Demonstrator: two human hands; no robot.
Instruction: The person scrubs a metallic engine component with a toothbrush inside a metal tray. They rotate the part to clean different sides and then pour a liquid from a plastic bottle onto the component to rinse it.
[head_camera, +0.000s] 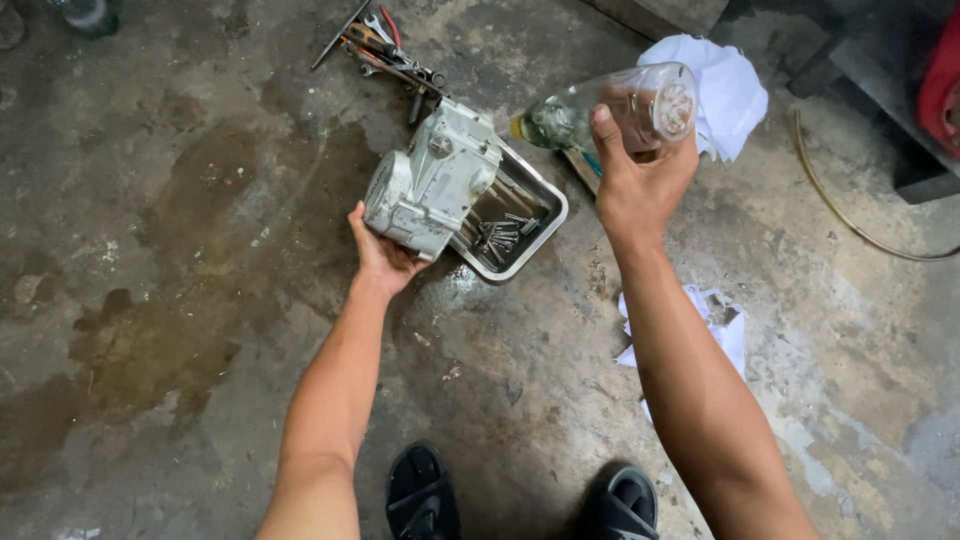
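A stained concrete floor (200, 300) fills the head view, dark with wet patches on the left and paler, scuffed grey on the right.

The left hand (382, 255) comes up from the near side and cups the lower edge of a silver engine case (430, 180) — fingers curled under it and clamped on the metal, thumb along the left rim. The case is tilted, its far end leaning over a shallow steel tray (545, 215) that sits on the floor just right of it. Loose bolts (503, 237) lie in a heap on the tray bottom.

The right hand (640, 175) holds a clear bottle (610, 112) on its side above the tray's far right corner — thumb on the near side, the other fingers wrapped round behind, closed on the glass. The bottle's neck points left toward the case, and a little yellowish liquid sits in that end; its base faces right.

Behind the bottle, far right, lies a white rag (725, 85). Torn white paper (722, 325) rests on the floor right of the forearm. Hand tools (385, 50) with red and orange grips lie in a pile at the far side, just beyond the case. A thin hose (850, 220) curves across the floor at the right. Two black sandals (520, 500) show at the near edge.
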